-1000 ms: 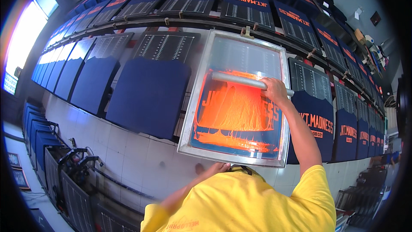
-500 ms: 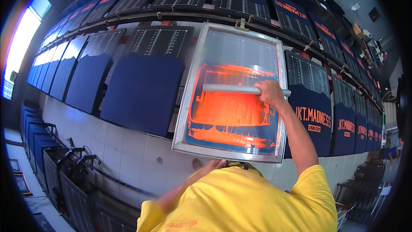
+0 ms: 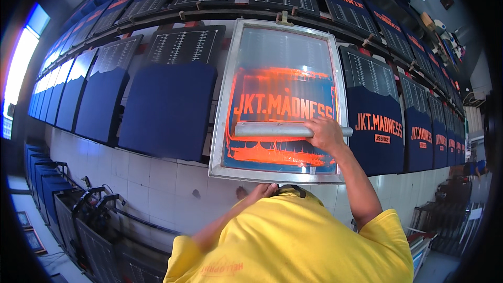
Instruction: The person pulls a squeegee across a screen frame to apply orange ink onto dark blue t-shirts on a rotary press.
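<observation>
My right hand (image 3: 326,133) is closed round the right part of a squeegee (image 3: 275,129), a long grey bar lying crosswise on a printing screen (image 3: 262,47). The screen has a metal frame (image 3: 222,94) and lies over a shirt board. Bright orange ink (image 3: 272,153) is smeared on the mesh on the near side of the squeegee, and a thinner orange band lies farther up. Orange lettering shows through the mesh just beyond the bar. At the frame's near edge, my left hand (image 3: 264,191) has curled fingers against the rim, partly hidden.
Left of the screen, a plain navy shirt (image 3: 166,110) covers a board, with several more beyond. To the right, navy shirts (image 3: 378,136) carry orange lettering. A rail (image 3: 183,15) with clamps runs behind, with another row of boards past it. Dark equipment (image 3: 99,199) stands lower left.
My right hand has drawn the squeegee toward me across the mesh, leaving the orange lettering visible behind it. The left hand stays by the frame's near edge. My view has shifted slightly.
</observation>
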`<state>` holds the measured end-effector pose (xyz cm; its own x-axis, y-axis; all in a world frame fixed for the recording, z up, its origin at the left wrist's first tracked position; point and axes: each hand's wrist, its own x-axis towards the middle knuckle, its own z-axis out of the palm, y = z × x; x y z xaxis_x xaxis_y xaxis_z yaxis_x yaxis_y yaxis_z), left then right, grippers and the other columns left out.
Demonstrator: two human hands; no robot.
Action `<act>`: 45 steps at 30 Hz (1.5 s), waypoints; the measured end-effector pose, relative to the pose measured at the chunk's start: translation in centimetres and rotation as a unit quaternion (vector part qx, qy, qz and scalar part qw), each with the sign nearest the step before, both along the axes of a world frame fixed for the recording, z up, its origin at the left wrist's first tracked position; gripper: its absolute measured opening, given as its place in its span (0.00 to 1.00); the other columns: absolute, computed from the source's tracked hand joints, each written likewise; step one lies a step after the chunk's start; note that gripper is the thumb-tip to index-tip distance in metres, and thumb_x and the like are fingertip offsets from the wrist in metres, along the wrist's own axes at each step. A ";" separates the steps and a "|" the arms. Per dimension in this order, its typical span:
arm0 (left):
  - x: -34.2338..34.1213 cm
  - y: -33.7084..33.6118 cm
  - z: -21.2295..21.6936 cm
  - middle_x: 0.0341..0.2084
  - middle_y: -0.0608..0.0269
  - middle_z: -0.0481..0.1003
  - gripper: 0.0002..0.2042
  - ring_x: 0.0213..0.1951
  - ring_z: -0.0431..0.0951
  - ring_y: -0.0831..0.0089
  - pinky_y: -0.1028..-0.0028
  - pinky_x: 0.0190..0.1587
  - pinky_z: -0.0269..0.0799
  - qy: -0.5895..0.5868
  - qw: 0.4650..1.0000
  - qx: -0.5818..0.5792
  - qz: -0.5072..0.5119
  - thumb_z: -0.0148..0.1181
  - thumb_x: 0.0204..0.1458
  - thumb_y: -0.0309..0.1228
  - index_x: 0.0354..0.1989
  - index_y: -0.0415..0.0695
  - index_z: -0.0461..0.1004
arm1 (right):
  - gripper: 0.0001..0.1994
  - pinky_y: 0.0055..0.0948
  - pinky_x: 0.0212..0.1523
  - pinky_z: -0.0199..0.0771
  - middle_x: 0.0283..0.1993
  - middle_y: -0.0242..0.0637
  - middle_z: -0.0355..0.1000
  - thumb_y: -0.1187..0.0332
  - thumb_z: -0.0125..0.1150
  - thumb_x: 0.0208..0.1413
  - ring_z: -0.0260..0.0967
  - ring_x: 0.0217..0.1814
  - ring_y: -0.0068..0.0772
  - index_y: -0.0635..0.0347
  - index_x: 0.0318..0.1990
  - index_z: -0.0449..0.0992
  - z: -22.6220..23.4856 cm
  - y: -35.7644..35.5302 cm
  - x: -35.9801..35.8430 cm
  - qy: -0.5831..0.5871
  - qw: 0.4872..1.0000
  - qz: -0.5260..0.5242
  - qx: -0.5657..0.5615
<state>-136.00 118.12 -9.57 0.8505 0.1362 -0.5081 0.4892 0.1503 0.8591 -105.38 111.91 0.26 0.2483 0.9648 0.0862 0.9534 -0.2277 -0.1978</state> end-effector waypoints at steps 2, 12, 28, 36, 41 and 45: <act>0.3 0.4 0.9 0.34 0.61 0.71 0.30 0.40 0.67 0.70 0.65 0.46 0.66 0.011 1.000 0.007 -0.003 0.40 0.67 0.57 0.45 0.35 0.71 | 0.14 0.39 0.41 0.74 0.34 0.31 0.76 0.67 0.69 0.38 0.74 0.39 0.39 0.51 0.35 0.76 0.1 -0.9 -1.4 -0.008 1.000 -0.001 -0.003; 0.3 0.7 -0.5 0.31 0.65 0.69 0.25 0.37 0.66 0.72 0.68 0.43 0.66 -0.033 0.999 -0.005 -0.007 0.44 0.68 0.52 0.41 0.38 0.70 | 0.16 0.35 0.42 0.72 0.42 0.30 0.74 0.71 0.67 0.37 0.73 0.42 0.36 0.54 0.38 0.74 -0.3 -6.5 -10.4 -0.026 0.999 -0.025 0.024; -0.2 -0.1 -2.9 0.36 0.60 0.74 0.16 0.42 0.72 0.68 0.68 0.50 0.68 -0.060 0.995 0.076 0.037 0.53 0.67 0.43 0.49 0.41 0.73 | 0.34 0.44 0.53 0.66 0.57 0.39 0.68 0.46 0.73 0.41 0.65 0.57 0.44 0.60 0.51 0.74 -2.4 -8.8 -14.1 0.020 0.997 -0.063 0.033; -0.6 0.2 -4.1 0.37 0.59 0.73 0.16 0.43 0.71 0.66 0.68 0.50 0.67 -0.068 0.997 0.035 0.015 0.50 0.68 0.44 0.49 0.42 0.73 | 0.16 0.45 0.53 0.69 0.54 0.49 0.71 0.66 0.58 0.60 0.69 0.54 0.53 0.64 0.52 0.73 -2.8 -12.8 -6.1 -0.009 0.943 -0.262 0.203; -0.3 0.8 -3.8 0.36 0.57 0.75 0.18 0.42 0.72 0.65 0.67 0.50 0.68 -0.071 0.991 0.102 -0.052 0.49 0.68 0.46 0.43 0.42 0.74 | 0.13 0.41 0.43 0.72 0.35 0.50 0.74 0.66 0.50 0.66 0.72 0.37 0.54 0.66 0.48 0.74 -8.7 -17.4 -1.4 0.174 0.869 -0.433 0.168; 0.0 0.6 -2.2 0.34 0.59 0.74 0.18 0.39 0.70 0.68 0.69 0.47 0.68 -0.059 0.994 0.081 -0.040 0.51 0.67 0.46 0.43 0.41 0.74 | 0.14 0.37 0.33 0.67 0.25 0.44 0.69 0.64 0.50 0.66 0.66 0.28 0.39 0.68 0.40 0.74 -10.2 -16.6 -0.3 0.284 0.800 -0.465 0.250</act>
